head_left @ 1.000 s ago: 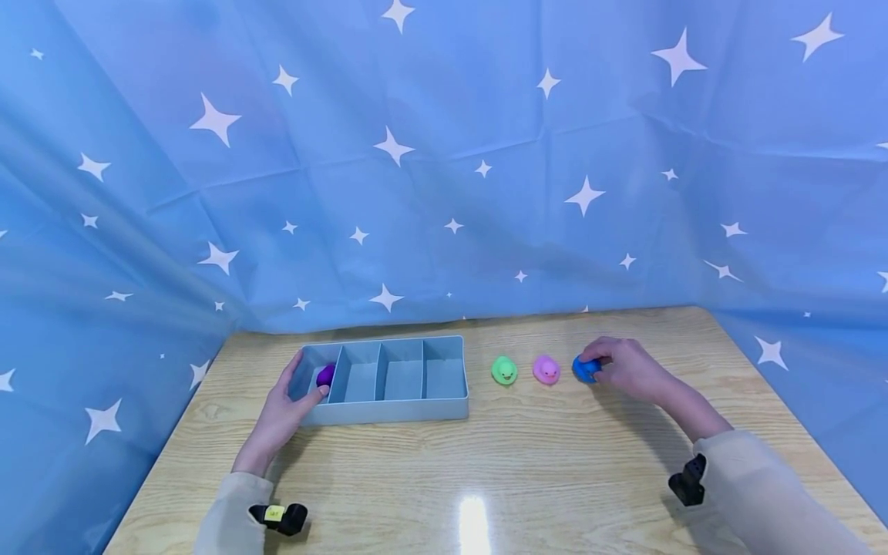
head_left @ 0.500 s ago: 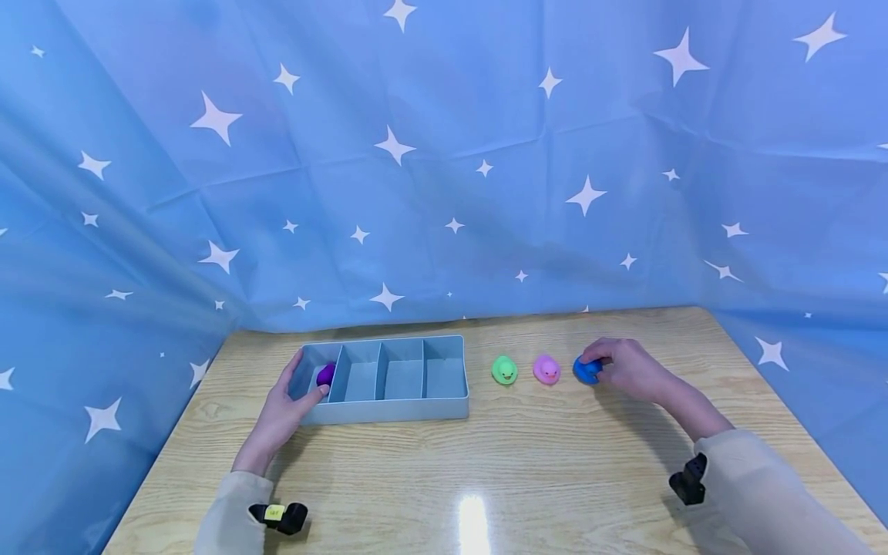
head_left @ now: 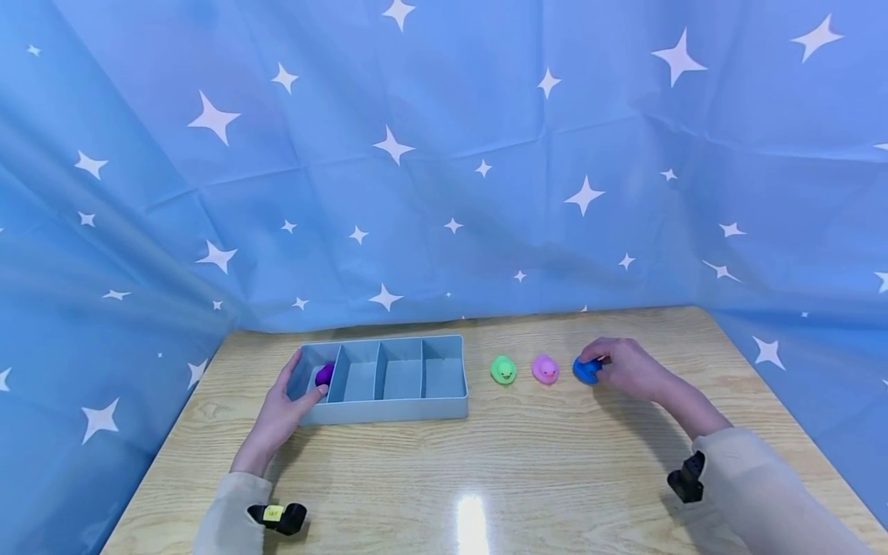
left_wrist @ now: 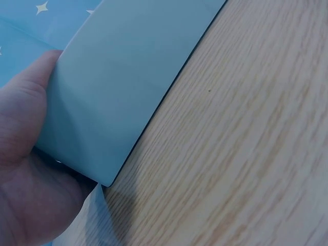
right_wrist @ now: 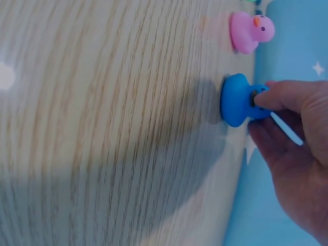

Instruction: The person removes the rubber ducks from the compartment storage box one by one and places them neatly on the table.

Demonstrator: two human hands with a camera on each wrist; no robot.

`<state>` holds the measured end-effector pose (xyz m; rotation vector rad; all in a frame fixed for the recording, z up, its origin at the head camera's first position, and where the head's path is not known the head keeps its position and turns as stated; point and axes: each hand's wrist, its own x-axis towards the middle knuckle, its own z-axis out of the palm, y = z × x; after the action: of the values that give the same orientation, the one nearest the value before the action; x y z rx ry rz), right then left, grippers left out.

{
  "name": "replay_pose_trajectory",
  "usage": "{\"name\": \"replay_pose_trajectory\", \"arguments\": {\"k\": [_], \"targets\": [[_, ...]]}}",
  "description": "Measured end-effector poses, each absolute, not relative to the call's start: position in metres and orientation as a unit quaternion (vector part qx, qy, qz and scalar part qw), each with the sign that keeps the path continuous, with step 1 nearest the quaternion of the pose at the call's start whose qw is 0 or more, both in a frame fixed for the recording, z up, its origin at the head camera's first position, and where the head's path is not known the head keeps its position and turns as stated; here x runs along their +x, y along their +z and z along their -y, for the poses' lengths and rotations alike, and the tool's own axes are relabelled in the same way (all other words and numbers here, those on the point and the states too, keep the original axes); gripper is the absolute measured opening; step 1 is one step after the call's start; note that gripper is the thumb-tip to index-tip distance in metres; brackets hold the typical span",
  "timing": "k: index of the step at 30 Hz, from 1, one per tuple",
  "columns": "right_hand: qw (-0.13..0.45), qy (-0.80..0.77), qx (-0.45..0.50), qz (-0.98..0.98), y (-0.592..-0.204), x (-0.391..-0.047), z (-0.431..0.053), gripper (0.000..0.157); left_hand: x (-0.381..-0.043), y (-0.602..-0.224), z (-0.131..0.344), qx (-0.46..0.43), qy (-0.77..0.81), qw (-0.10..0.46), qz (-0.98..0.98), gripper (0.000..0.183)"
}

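Note:
A blue rubber duck (right_wrist: 235,100) rests on the table at the right of a short row. My right hand (head_left: 630,368) pinches it by the head between thumb and fingers. At the left, my left hand (head_left: 276,411) holds the end of a grey-blue divided tray (head_left: 388,411), its thumb over the front rim and its fingers along the left side. Inside the tray's leftmost compartment lies a purple toy (head_left: 324,375), partly hidden. The left wrist view shows the tray's outer wall (left_wrist: 118,87) against that hand.
Between tray and right hand sit a green rubber duck (head_left: 503,370) and a pink rubber duck (head_left: 546,369). The tray's other compartments show bare floors. Behind the wooden table (head_left: 527,462) hangs a blue curtain (head_left: 444,185) with white stars, also along both sides.

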<state>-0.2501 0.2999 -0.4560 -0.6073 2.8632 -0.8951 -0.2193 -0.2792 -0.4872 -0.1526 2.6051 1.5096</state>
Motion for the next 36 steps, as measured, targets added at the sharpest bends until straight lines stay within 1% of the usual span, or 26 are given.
{"name": "replay_pose_trajectory", "arguments": {"k": [3,9,16,19,30,36], "targets": [[0.042,-0.303,-0.190,-0.933,-0.455,-0.251,-0.296,0.025,-0.218,-0.487,0.281,-0.051,0.499,0.063,-0.862,0.097],[0.028,-0.327,-0.181,-0.927,-0.447,-0.254,-0.281,0.034,-0.216,-0.486,0.284,-0.045,0.506,0.057,-0.859,0.097],[-0.009,-0.353,-0.203,-0.913,-0.438,-0.255,-0.255,0.035,-0.217,-0.490,0.286,-0.042,0.512,0.052,-0.857,0.096],[-0.016,-0.370,-0.205,-0.906,-0.436,-0.255,-0.243,0.033,-0.217,-0.491,0.286,-0.042,0.511,0.050,-0.857,0.097],[0.000,-0.419,-0.222,-0.881,-0.431,-0.263,-0.192,0.035,-0.218,-0.489,0.280,-0.043,0.515,0.047,-0.855,0.099],[0.024,-0.454,-0.224,-0.862,-0.430,-0.265,-0.161,0.036,-0.218,-0.489,0.281,-0.044,0.514,0.044,-0.855,0.099]]}}
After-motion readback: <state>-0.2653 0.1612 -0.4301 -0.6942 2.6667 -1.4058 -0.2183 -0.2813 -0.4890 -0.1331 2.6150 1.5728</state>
